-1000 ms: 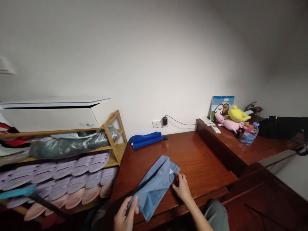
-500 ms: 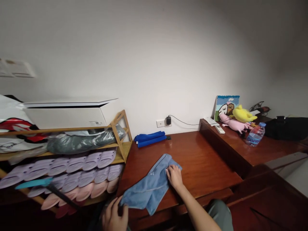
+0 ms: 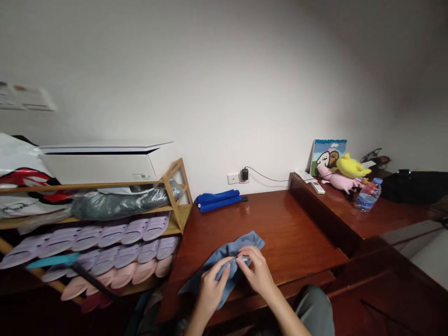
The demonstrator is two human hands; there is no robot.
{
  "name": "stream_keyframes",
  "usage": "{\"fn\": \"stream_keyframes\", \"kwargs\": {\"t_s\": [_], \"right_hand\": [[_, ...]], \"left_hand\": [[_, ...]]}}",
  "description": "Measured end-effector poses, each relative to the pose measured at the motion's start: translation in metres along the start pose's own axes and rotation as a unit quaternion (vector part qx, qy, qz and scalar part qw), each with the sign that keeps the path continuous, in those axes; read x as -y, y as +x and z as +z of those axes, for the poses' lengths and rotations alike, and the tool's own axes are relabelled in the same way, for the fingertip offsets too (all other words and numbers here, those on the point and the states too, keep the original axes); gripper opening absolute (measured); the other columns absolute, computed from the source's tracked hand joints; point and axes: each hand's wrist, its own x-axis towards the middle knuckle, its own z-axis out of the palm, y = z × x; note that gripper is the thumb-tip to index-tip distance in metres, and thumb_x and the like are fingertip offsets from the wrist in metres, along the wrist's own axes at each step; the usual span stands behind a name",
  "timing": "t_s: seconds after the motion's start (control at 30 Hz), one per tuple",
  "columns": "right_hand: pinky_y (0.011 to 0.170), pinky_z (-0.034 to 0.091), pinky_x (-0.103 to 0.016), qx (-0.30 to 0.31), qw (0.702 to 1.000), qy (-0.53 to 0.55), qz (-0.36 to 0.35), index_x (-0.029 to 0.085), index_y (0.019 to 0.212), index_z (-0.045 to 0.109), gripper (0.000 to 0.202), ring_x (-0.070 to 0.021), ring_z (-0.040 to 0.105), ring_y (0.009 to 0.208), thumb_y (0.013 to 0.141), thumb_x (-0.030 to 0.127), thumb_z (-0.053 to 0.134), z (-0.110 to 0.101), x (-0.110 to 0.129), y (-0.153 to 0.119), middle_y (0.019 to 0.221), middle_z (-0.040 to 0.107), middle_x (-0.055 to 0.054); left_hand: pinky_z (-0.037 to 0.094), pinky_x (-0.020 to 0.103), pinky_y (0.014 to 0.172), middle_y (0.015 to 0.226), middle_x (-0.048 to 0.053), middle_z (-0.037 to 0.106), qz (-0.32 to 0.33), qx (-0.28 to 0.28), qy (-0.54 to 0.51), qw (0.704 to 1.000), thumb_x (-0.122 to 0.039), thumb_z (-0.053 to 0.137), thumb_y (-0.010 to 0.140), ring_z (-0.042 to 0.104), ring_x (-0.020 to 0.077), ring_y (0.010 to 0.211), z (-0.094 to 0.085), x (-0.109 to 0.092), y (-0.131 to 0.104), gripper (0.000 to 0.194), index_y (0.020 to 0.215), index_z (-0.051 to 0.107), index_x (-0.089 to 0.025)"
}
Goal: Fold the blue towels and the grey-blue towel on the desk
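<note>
A blue-grey cloth [image 3: 227, 249] lies bunched on the front part of the reddish-brown wooden table [image 3: 276, 233]. Both hands are at its middle. My left hand [image 3: 212, 283] pinches the fabric between thumb and fingers. Close beside it on the right, my right hand [image 3: 258, 273] has its fingertips closed on a raised bit of the same cloth. A small pale patch shows at the right fingertips; I cannot make out what it is. The cloth's far corner spreads flat beyond the hands, and its near part hangs by the table edge.
A folded blue cloth [image 3: 219, 199] lies by the wall, near a plugged-in charger [image 3: 245, 174]. Left stands a wooden rack [image 3: 182, 210] with slippers and a white box [image 3: 101, 165]. The raised right surface holds plush toys [image 3: 350, 167], a remote [image 3: 318, 187] and a water bottle [image 3: 369, 196].
My left hand has moved from the cloth's near left corner up to its middle. My right hand has closed on the fabric there, and the cloth is now more crumpled.
</note>
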Motion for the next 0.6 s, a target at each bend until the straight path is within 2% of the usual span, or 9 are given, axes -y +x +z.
{"fn": "stream_keyframes", "kwargs": {"t_s": [0.1,0.27,0.37,0.5,0.6], "right_hand": [[0.093,0.059,-0.036,0.028,0.998,0.04,0.043,0.027,0.104,0.081,0.031,-0.0228,0.075,0.096,0.106,0.055,0.067,0.004,0.006,-0.004,0.101,0.083,-0.005],[0.082,0.058,-0.031,0.039,0.989,0.099,0.099,0.025,0.095,0.078,0.041,-0.0199,0.07,0.082,0.101,0.065,0.07,0.011,0.019,-0.006,0.086,0.078,-0.002],[0.078,0.055,-0.029,0.047,0.983,0.135,0.117,0.025,0.091,0.075,0.045,-0.0184,0.065,0.079,0.099,0.068,0.07,0.007,0.025,-0.003,0.082,0.072,0.0],[0.075,0.052,-0.028,0.057,0.973,0.177,0.14,0.025,0.087,0.07,0.048,-0.0163,0.059,0.075,0.099,0.071,0.07,0.002,0.027,0.001,0.08,0.065,0.002],[0.076,0.051,-0.029,0.083,0.962,0.213,0.152,0.025,0.093,0.071,0.049,-0.016,0.058,0.075,0.095,0.073,0.074,-0.001,0.025,0.003,0.08,0.064,0.002]], "left_hand": [[0.065,0.046,0.102,0.107,0.009,0.088,-0.054,0.001,-0.039,0.998,-0.066,0.064,0.089,0.08,0.0361,0.11,-0.009,-0.013,0.0,0.045,0.098,0.086,-0.027],[0.062,0.043,0.101,0.101,0.008,0.086,-0.057,0.034,-0.068,0.996,-0.066,0.069,0.083,0.078,0.0334,0.105,-0.02,-0.033,-0.001,0.042,0.093,0.084,-0.028],[0.063,0.04,0.092,0.094,0.007,0.084,-0.058,0.033,-0.063,0.996,-0.067,0.074,0.08,0.078,0.031,0.094,-0.02,-0.04,-0.003,0.045,0.091,0.082,-0.025],[0.061,0.036,0.081,0.079,0.005,0.078,-0.054,0.038,-0.063,0.996,-0.071,0.071,0.081,0.072,0.0263,0.08,-0.014,-0.052,-0.001,0.048,0.079,0.077,-0.023],[0.059,0.034,0.076,0.076,0.003,0.075,-0.063,0.037,-0.071,0.995,-0.073,0.069,0.084,0.07,0.0244,0.077,-0.013,-0.062,0.004,0.051,0.077,0.075,-0.023]]}}
